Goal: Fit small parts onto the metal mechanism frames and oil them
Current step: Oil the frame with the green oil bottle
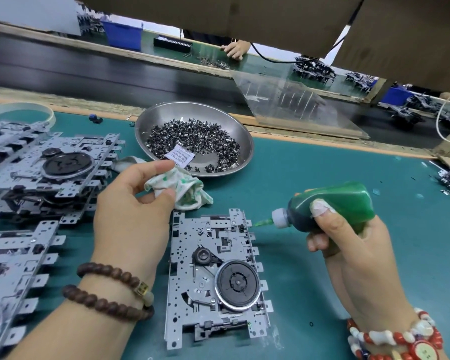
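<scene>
Mechanism frame: matt grey stamped sheet metal, punched with holes, carrying a dull black flywheel with a bright metal rim. Beside it, oil bottle: translucent green soft plastic, grey plastic cap, green nozzle; beyond it, bowl: polished steel holding small dark shiny metal parts and a paper slip. Cloth: white, green-printed, crumpled; tabletop: matt teal mat.

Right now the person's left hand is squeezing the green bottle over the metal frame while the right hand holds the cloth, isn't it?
The hands are swapped. In the head view the right hand grips the green bottle, its nozzle at the metal frame; the left hand holds the cloth.
</scene>
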`<state>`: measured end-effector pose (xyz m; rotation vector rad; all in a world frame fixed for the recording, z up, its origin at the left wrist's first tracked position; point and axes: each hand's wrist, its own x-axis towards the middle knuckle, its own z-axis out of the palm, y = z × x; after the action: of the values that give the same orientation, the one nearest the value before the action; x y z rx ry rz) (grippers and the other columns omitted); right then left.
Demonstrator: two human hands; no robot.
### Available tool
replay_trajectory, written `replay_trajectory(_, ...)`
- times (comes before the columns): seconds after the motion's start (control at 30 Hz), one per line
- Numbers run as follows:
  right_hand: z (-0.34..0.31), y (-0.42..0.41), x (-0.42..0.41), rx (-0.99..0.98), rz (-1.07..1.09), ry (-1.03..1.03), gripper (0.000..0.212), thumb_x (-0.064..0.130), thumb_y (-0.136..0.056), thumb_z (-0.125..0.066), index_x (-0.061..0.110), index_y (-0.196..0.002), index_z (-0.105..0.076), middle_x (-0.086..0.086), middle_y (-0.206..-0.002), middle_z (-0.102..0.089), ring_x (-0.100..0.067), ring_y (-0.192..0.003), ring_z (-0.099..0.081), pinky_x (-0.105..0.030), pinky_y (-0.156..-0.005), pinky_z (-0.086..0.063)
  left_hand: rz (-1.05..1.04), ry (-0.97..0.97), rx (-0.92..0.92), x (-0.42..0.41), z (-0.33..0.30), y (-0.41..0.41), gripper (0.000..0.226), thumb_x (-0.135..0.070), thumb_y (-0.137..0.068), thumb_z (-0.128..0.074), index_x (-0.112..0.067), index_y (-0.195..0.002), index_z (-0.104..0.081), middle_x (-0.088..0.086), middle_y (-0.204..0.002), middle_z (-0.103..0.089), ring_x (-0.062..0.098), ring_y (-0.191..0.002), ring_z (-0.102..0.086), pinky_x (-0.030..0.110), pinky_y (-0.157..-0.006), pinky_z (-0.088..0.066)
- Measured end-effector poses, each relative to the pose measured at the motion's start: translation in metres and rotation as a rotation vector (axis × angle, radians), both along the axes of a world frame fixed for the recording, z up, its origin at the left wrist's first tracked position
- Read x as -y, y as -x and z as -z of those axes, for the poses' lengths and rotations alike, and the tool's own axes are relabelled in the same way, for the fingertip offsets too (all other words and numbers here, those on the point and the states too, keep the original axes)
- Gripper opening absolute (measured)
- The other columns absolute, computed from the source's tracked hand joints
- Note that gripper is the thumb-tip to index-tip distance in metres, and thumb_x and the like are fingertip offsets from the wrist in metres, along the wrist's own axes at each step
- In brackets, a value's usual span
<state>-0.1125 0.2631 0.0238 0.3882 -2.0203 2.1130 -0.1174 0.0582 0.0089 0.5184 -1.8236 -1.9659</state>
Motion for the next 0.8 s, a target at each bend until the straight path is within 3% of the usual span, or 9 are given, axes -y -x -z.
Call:
replay_trajectory(0.17, -0.005, 0.002, -0.002, 0.184, 0.070, 0.349, 0.010, 0.021, -0.075, -0.058, 0.017, -0.073, -0.067, -0.002, -0.075, -0.066, -0.001, -0.040, -0.040, -0.010, -0.042, -0.039, 0.004, 0.015, 0.011, 0.000, 0.001, 0.002, 0.037, 0.002, -0.083, -0.062, -0.035, -0.082, -0.067, -0.030, -0.070, -0.063, -0.011, -0.067, -0.060, 0.009, -0.053, -0.048)
replay_trajectory(0.27, -0.007, 0.001, -0.001, 0.334, 0.008, 0.454, 0.019, 0.028, -0.073, -0.055, 0.016, -0.071, -0.070, -0.004, -0.078, -0.064, -0.001, -0.040, -0.040, -0.009, -0.042, -0.039, -0.012, 0.060, 0.046, -0.004, 0.001, 0.002, 0.038, 0.002, -0.084, -0.060, -0.036, -0.080, -0.065, -0.021, -0.074, -0.062, -0.010, -0.052, -0.055, 0.010, -0.045, -0.044)
replay_trajectory(0.37, -0.003, -0.002, 0.006, 0.354, -0.061, 0.356, 0.023, 0.037, -0.067, -0.067, 0.016, -0.074, -0.073, -0.007, -0.081, -0.066, -0.003, -0.044, -0.045, -0.011, -0.044, -0.041, -0.020, 0.119, 0.075, -0.007, 0.002, 0.003, 0.039, 0.000, -0.086, -0.057, -0.038, -0.078, -0.062, -0.014, -0.077, -0.059, -0.006, -0.046, -0.047, 0.009, -0.039, -0.038)
replay_trajectory(0.47, 0.001, -0.004, 0.017, 0.275, -0.122, 0.218, 0.048, 0.053, -0.046, -0.084, 0.019, -0.078, -0.074, -0.007, -0.081, -0.068, -0.007, -0.053, -0.054, -0.013, -0.045, -0.043, -0.035, 0.130, 0.090, -0.008, 0.002, 0.003, 0.038, -0.001, -0.087, -0.056, -0.037, -0.080, -0.062, -0.012, -0.073, -0.056, -0.007, -0.042, -0.043, 0.007, -0.035, -0.031)
replay_trajectory(0.6, 0.005, -0.009, 0.028, 0.193, -0.197, 0.072, 0.046, 0.060, -0.054, -0.078, 0.023, -0.082, -0.074, -0.002, -0.076, -0.071, -0.006, -0.062, -0.062, -0.014, -0.051, -0.046, -0.044, 0.138, 0.088, -0.007, 0.003, 0.003, 0.038, 0.000, -0.087, -0.056, -0.037, -0.081, -0.062, -0.013, -0.076, -0.056, -0.012, -0.049, -0.046, 0.005, -0.040, -0.036)
replay_trajectory(0.8, 0.008, -0.009, 0.030, 0.144, -0.184, -0.047, 0.047, 0.062, -0.062, -0.072, 0.022, -0.087, -0.072, -0.004, -0.079, -0.071, -0.010, -0.068, -0.063, -0.019, -0.058, -0.049, -0.085, 0.118, 0.058, -0.005, 0.002, 0.006, 0.040, 0.001, -0.087, -0.055, -0.037, -0.077, -0.060, -0.009, -0.089, -0.063, 0.000, -0.069, -0.055, 0.004, -0.048, -0.042)
